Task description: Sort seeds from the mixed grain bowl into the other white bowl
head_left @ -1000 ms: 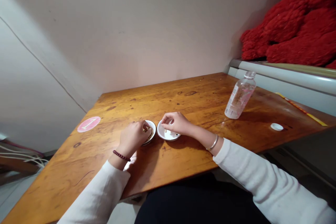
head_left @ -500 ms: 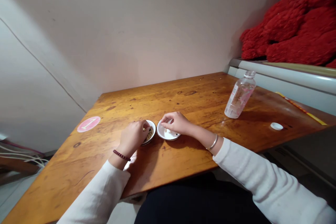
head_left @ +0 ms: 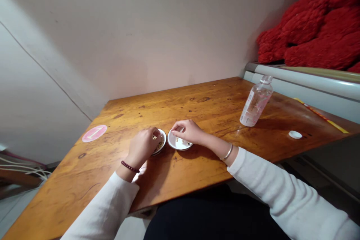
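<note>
On the table (head_left: pixel 174 105), I see the left hand (head_left: pixel 141 144) curled over the left bowl (head_left: pixel 164 137), the right hand (head_left: pixel 189 131) curled over the right bowl (head_left: pixel 174 144), just to its right. Small grains (head_left: pixel 160 146) in the left bowl lie beside the nearer left fingertips; whether any is pinched, I cannot tell.

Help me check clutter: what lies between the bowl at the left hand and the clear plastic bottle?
In the head view: the other white bowl, the right hand over it, then wooden tabletop.
</note>
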A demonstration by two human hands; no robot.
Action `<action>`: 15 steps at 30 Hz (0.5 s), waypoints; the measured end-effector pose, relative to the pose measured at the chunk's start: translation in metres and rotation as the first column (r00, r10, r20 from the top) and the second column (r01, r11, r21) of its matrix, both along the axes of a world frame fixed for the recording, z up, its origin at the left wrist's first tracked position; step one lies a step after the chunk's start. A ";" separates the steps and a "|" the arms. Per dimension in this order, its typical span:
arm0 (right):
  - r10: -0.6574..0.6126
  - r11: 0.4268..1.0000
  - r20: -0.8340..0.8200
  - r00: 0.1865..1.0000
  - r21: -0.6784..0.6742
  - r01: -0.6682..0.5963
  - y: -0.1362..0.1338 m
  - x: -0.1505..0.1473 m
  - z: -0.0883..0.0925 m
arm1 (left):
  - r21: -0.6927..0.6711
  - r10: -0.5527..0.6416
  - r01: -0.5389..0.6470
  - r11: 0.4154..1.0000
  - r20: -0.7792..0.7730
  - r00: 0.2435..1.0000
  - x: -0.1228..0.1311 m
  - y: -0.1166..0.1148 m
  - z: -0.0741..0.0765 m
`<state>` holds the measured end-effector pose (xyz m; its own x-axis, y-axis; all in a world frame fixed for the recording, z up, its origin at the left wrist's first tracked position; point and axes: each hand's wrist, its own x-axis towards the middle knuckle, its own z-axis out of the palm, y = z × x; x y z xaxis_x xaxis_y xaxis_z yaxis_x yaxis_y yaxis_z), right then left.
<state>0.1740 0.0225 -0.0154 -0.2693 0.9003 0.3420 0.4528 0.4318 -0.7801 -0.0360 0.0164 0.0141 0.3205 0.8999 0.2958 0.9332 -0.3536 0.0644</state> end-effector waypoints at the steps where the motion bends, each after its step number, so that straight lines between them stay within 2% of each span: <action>1: -0.001 1.000 0.001 1.000 0.001 0.001 0.000 0.000 0.000 | 0.013 -0.003 0.002 1.000 0.032 0.999 0.001 0.000 0.001; 7: 0.000 1.000 -0.007 1.000 0.003 0.000 -0.001 0.000 0.000 | 0.053 -0.203 0.196 0.979 0.274 0.940 0.008 -0.006 0.008; 11: -0.008 1.000 -0.029 1.000 0.012 0.008 -0.002 -0.001 0.001 | 0.044 -0.282 0.284 0.958 0.336 0.899 0.011 -0.008 0.008; 15: -0.009 1.000 -0.050 0.999 0.023 0.010 -0.001 -0.001 0.001 | 0.039 -0.310 0.319 0.947 0.368 0.877 0.011 -0.007 0.005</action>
<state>0.1727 0.0212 -0.0149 -0.2427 0.8944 0.3758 0.4179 0.4460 -0.7915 -0.0245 0.0098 0.0195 0.4609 0.7777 0.4275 0.6821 -0.6186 0.3900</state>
